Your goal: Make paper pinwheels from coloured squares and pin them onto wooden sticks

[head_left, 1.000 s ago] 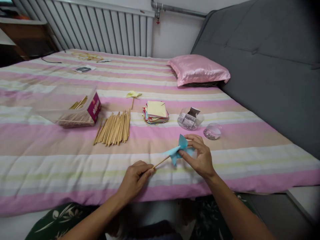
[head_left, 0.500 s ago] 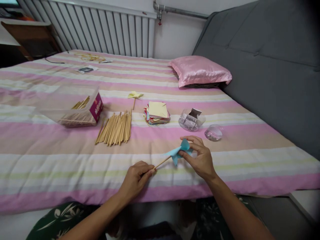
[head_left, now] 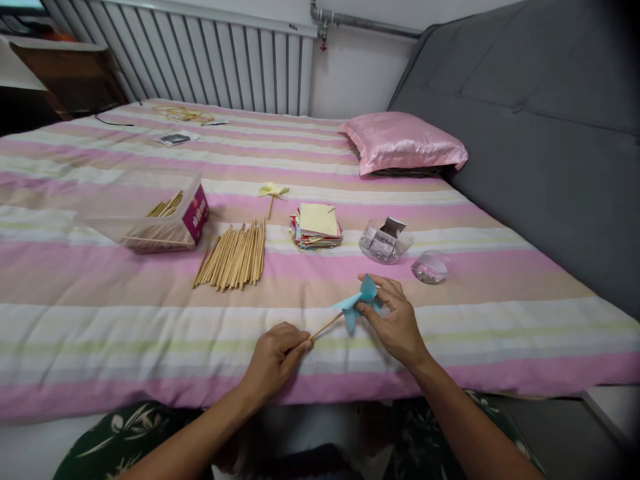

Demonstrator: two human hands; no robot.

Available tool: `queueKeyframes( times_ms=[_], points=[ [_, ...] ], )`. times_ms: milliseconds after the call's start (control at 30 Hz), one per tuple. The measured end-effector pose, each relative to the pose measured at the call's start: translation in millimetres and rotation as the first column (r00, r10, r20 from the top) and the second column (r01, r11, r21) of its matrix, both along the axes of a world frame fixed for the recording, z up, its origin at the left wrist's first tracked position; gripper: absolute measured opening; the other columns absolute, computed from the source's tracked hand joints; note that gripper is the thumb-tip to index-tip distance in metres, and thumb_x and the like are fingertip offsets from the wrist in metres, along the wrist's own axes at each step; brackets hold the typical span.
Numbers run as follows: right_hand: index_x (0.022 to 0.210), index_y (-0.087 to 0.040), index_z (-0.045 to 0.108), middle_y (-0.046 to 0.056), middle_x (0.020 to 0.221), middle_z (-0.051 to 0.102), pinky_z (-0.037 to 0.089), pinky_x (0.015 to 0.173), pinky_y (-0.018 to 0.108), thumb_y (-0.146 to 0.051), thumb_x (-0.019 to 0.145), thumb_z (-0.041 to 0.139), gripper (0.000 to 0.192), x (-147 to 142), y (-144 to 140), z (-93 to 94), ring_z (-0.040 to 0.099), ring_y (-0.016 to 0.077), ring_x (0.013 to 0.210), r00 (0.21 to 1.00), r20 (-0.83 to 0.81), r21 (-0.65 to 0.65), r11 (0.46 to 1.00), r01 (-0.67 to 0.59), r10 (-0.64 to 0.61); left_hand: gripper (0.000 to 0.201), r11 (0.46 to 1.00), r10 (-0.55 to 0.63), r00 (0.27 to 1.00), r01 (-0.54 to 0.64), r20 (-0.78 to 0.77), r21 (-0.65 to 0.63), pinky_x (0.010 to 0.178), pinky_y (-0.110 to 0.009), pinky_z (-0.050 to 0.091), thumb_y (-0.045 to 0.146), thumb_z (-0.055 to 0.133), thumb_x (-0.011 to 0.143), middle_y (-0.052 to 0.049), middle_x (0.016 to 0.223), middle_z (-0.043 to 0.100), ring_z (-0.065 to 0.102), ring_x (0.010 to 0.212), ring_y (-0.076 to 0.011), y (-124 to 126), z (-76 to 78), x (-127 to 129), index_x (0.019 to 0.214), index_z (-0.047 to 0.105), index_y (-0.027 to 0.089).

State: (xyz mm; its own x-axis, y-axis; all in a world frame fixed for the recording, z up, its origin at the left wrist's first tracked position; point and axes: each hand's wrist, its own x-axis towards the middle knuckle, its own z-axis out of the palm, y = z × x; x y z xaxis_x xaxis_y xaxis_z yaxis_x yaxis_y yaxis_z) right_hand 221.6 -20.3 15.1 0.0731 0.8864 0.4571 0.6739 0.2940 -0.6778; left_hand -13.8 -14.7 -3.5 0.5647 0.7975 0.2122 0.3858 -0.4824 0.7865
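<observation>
The left hand (head_left: 274, 358) is pinching the near end of a thin wooden stick (head_left: 325, 326) between closed fingertips, steadying it low over the striped bedspread (head_left: 100, 320). The right hand (head_left: 395, 320) is gripping the blue paper pinwheel (head_left: 359, 302) at the stick's far end, fingers curled narrowly around its centre, probably pressing on whatever fastens the paper, though that spot is hidden. Holding both ends this way is keeping the stick from twisting while the paper is being worked.

Beyond the hands, supplies are lying in a row within reach: a loose bundle of sticks (head_left: 233, 257), a clear box (head_left: 150, 213) holding more, a stack of coloured paper squares (head_left: 317, 227), two small clear containers (head_left: 385, 243), and a finished yellow pinwheel (head_left: 273, 192).
</observation>
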Motion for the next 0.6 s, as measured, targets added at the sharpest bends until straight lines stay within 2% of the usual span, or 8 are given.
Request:
queueKeyframes(
  times_ms=[233,400,500,600],
  points=[
    [0.094,-0.023,0.066,0.008,0.112,0.061,0.04,0.091,0.049,-0.03,0.078,0.062,0.018,-0.6,0.0,-2.9,0.049,0.0271,0.107,1.0,0.006,0.005,1.0,0.007,-0.007,0.032,1.0,-0.001,1.0,0.001,-0.008,0.006,0.061,-0.027,0.041,0.029,0.044,0.09,-0.005,0.062,0.058,0.052,0.064,-0.016,1.2,-1.4,-0.1,0.071,0.066,0.016],
    [0.091,-0.023,0.066,0.007,0.108,0.063,0.039,0.091,0.048,-0.029,0.077,0.063,0.016,-0.4,1.4,-1.5,0.049,0.0266,0.105,1.0,0.003,0.015,1.0,0.019,-0.019,0.032,1.0,0.015,1.0,-0.015,0.013,-0.001,0.062,-0.027,0.042,0.031,0.045,0.089,-0.004,0.062,0.06,0.054,0.064,-0.0161,1.0,0.1,0.1,0.072,0.068,0.017],
    [0.087,-0.023,0.066,0.007,0.105,0.064,0.039,0.092,0.048,-0.032,0.076,0.064,0.014,-0.1,1.2,3.4,0.051,0.0263,0.105,0.999,-0.034,0.065,0.998,0.024,-0.022,0.031,0.997,0.034,0.999,-0.032,0.033,-0.066,0.063,-0.027,0.043,0.033,0.046,0.088,-0.005,0.065,0.063,0.057,0.065,-0.0163,1.6,2.2,0.4,0.073,0.068,0.017],
    [0.103,-0.023,0.061,0.009,0.116,0.059,0.037,0.096,0.047,-0.035,0.076,0.064,0.029,-0.6,-0.4,7.8,0.048,0.0262,0.112,0.99,-0.143,0.111,0.993,0.032,-0.016,0.029,0.985,0.059,0.996,-0.048,0.063,-0.168,0.068,-0.027,0.045,0.031,0.047,0.087,-0.006,0.074,0.068,0.06,0.072,-0.0172,3.0,4.9,-0.5,0.073,0.068,0.017]
  ],
)
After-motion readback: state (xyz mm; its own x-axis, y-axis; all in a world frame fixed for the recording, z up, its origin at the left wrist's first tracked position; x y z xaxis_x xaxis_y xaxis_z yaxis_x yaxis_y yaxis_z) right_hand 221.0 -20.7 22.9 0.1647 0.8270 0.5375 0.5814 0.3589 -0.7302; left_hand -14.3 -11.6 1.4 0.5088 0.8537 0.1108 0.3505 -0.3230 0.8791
